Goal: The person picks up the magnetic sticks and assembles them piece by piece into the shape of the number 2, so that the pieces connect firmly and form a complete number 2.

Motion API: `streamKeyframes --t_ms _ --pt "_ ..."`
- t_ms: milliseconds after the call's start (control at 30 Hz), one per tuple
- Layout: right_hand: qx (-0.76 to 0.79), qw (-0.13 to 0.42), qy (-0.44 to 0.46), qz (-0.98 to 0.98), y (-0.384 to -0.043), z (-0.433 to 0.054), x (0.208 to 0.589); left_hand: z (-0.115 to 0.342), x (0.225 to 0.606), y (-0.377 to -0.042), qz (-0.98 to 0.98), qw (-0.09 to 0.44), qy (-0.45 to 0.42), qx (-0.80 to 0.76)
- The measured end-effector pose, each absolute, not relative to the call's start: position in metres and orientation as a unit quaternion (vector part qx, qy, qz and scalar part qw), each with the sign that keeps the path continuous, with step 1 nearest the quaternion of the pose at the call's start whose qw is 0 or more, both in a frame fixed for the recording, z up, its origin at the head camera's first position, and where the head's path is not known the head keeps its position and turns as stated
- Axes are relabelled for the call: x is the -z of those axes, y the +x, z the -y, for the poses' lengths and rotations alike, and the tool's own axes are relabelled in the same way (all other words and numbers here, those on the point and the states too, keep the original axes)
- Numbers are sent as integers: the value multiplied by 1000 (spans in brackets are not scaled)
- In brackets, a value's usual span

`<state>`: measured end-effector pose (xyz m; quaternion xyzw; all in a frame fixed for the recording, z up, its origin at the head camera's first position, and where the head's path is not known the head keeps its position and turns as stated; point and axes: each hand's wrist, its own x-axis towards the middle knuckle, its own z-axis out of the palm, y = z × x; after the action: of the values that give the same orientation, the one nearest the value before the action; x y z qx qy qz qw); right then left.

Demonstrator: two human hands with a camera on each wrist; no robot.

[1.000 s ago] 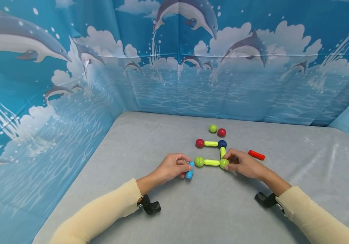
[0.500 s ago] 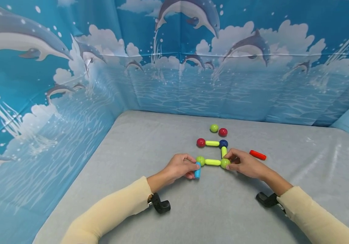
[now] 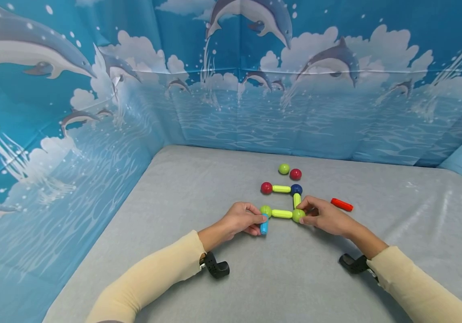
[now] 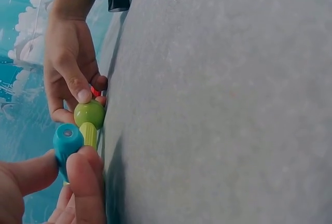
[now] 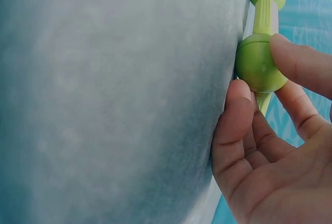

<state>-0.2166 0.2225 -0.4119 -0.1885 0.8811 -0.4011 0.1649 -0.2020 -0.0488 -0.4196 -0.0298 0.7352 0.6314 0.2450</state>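
My left hand point(image 3: 242, 220) pinches a blue magnetic rod point(image 3: 264, 225) between thumb and fingers. One end of this rod is right at the left green ball point(image 3: 265, 210); its free end, with a small metal dot, faces the camera in the left wrist view. A yellow-green rod point(image 3: 282, 214) joins that ball to the right green ball point(image 5: 259, 63), which my right hand point(image 3: 323, 216) holds with thumb and fingertips. From there another yellow-green rod point(image 3: 297, 200) runs back to a dark blue ball point(image 3: 296, 189), then a third rod point(image 3: 281, 189) leads left to a red ball point(image 3: 266, 188).
Behind the chain lie a loose green ball point(image 3: 284, 168) and a loose red ball point(image 3: 295, 174). A red rod point(image 3: 342, 204) rests beyond my right hand. The grey cloth-covered table point(image 3: 231, 287) meets a dolphin-print curtain point(image 3: 223, 121) at the back and left.
My left hand has moved right with the blue rod, bringing it up to the left green ball. The right hand keeps its hold on the other green ball.
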Motion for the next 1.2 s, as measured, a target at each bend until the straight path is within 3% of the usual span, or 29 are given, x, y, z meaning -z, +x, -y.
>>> streamKeyframes --t_ms 567,733,967,1067,1200 --pt "402 165 -195 -879 -216 -221 411 51 423 -200 -729 264 -27 -631" --pt "404 164 -195 -878 -216 -220 412 58 419 -201 -756 236 -8 -610" --pt "391 160 -195 -885 -216 -221 411 80 408 -220 -846 152 106 -499" --pt "386 155 -194 -889 -217 -221 410 85 407 -230 -857 166 168 -459" --pt "385 153 -191 -890 -217 -220 410 85 407 -239 -841 225 237 -430"
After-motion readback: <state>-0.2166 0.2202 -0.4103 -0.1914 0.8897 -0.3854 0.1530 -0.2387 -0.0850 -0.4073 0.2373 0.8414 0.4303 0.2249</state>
